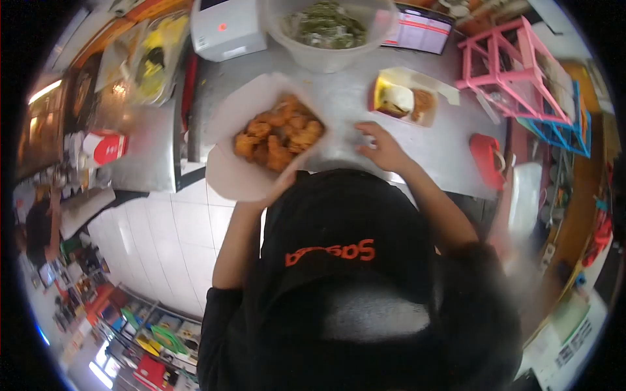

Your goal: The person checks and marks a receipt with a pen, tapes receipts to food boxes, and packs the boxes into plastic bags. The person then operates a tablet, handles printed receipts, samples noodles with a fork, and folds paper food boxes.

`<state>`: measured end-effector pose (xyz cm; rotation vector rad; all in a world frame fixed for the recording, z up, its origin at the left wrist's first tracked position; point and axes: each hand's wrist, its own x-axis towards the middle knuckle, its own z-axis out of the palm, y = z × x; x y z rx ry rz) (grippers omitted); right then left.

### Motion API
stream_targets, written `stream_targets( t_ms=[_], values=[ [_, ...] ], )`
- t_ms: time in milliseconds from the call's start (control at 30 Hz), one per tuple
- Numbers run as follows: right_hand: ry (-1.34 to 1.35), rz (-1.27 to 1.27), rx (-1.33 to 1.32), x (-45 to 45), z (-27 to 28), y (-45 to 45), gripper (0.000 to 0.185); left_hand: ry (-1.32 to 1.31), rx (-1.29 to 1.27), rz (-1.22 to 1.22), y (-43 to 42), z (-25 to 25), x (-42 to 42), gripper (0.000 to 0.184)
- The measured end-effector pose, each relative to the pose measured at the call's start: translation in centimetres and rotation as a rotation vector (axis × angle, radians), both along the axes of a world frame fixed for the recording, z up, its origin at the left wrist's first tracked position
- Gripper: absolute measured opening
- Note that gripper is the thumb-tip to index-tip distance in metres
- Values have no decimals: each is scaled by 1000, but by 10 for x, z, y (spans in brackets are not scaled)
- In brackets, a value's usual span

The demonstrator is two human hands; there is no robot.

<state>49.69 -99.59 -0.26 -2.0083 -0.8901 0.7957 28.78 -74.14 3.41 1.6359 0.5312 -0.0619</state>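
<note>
A white paper box [225,130] with its flaps spread holds several pieces of golden fried chicken [277,140]. My left hand [282,185] grips this box at its near edge, its fingers mostly hidden by the box and my black cap. To the right, my right hand [381,151] is held over the metal table [339,98], open and empty, fingers curved and apart. Beyond it stands a small open box [427,116] with a white item in a yellow and red wrap [396,99] and a brown fried piece [422,104].
At the back are a large tub [319,60] of green packets, a white machine [228,29] and a screen [417,29]. A pink rack [502,75] and a red container [486,159] stand right. Trays [156,62] and a red-white box [105,147] are left. Another person [40,228] is far left.
</note>
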Motion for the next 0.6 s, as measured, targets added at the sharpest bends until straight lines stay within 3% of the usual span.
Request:
stream_targets(
  t_ms=[100,167,267,400,467,533,567,600],
  values=[
    [-90,64,81,2,-26,31,57,-49,-58,179,-8,-37,31,74],
    [-193,-75,-98,6,-45,46,67,-298,380,240,-10,-83,37,76],
    [-322,-244,-138,19,-73,42,73,-277,206,117,-21,-114,45,82],
    [-180,-22,-10,22,-45,24,74,-363,278,126,-36,-84,59,95],
    [-184,29,-14,18,-29,18,77,-84,893,-226,-27,-72,63,109],
    [-134,78,-11,16,-16,15,79,-140,851,-172,-16,-76,57,119],
    [-147,104,-28,19,-19,12,92,-146,719,-174,-8,-76,54,121],
    [-143,109,-21,17,-13,15,92,-153,588,-175,-2,-75,53,123]
  ],
)
